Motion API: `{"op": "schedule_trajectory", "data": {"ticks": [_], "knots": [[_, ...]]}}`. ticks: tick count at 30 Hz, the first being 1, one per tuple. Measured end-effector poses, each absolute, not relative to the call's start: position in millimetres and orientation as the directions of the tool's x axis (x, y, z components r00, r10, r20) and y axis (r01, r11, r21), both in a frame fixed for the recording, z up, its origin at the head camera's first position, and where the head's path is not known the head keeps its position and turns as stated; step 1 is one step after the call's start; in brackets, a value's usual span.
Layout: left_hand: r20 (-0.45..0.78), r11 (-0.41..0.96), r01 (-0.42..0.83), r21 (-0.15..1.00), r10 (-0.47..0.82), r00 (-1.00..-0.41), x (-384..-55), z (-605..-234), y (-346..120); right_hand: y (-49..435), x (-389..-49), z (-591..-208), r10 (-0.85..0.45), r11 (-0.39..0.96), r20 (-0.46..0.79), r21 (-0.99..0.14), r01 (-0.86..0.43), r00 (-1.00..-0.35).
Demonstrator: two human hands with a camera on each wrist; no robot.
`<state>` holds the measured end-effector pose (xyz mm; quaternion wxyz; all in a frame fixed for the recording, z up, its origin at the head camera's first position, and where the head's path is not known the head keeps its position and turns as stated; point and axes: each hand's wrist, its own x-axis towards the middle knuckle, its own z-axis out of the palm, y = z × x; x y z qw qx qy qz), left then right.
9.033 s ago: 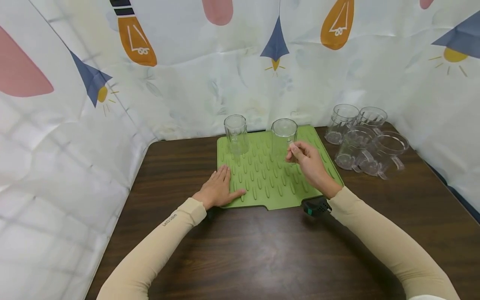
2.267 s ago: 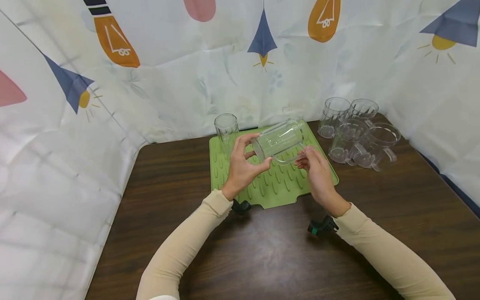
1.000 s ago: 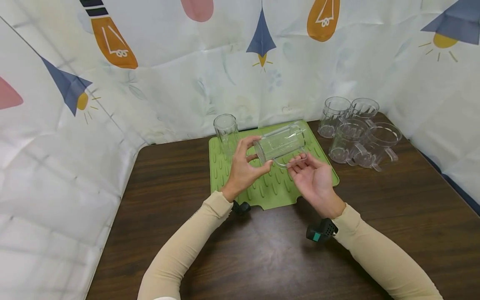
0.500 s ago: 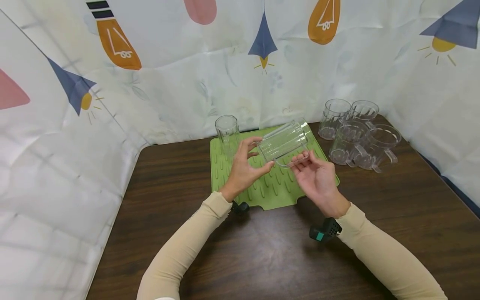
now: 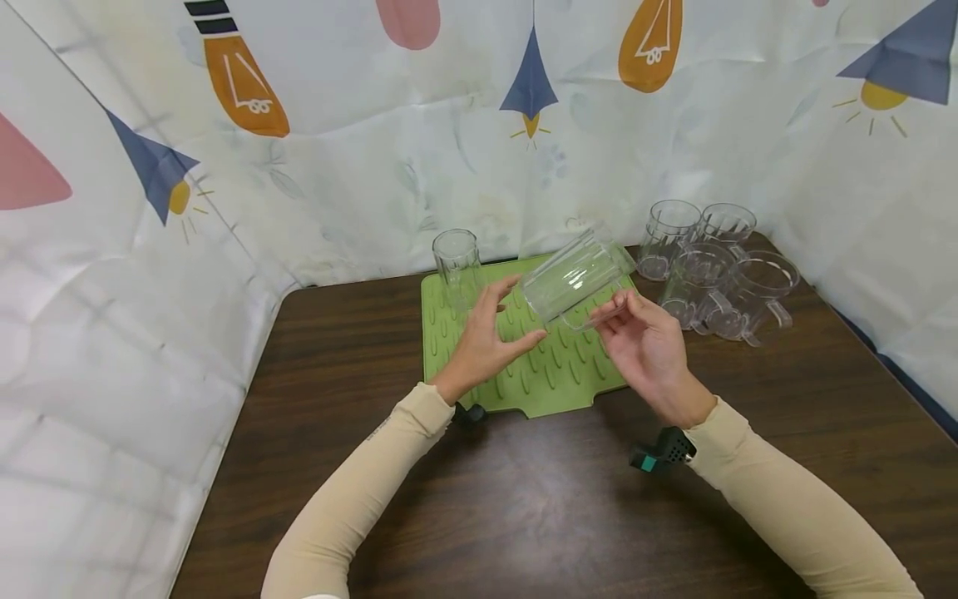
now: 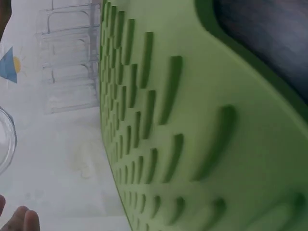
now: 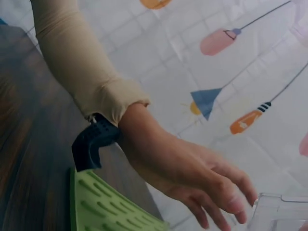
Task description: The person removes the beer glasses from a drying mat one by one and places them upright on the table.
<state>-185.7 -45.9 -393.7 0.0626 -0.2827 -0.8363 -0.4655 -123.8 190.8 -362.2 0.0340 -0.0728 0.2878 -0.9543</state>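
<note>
A clear handled mug (image 5: 572, 279) is tilted on its side above the green ridged mat (image 5: 557, 391). My right hand (image 5: 647, 349) holds it by the handle, the fingers curled at the handle's lower part. Beside the mug's left end is my left hand (image 5: 482, 341), thumb and fingers spread with a gap to the mug. In the left wrist view the mug's round end (image 6: 6, 139) sits between the thumb and the left fingertips (image 6: 30, 222). The right wrist view shows the left hand (image 7: 187, 168) with loosely bent fingers near the mug (image 7: 284, 214).
Another clear mug (image 5: 458, 266) stands upright on the mat's back left corner. Several more mugs (image 5: 692, 279) stand close together on the dark wooden table (image 5: 524, 499) right of the mat. A patterned white curtain (image 5: 359, 183) hangs behind and along the sides.
The right hand earlier lifted the mug off the mat, and both hands held it tilted. Now the left hand has let go, and the mug has shifted slightly up and right.
</note>
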Motion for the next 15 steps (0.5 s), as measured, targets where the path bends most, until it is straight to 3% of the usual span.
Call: {"op": "schedule_trajectory", "data": {"ticks": [6,15], "knots": [[0.258,0.562,0.515,0.647,0.474,-0.842,-184,-400,-60,197,-125,-358,-0.093,-0.796,0.140,-0.605,-0.011,-0.986],[0.136,0.691,0.505,0.517,0.516,-0.846,-182,-408,-85,208,-119,-352,-0.067,-0.721,0.185,-0.689,-0.080,-0.980]]}}
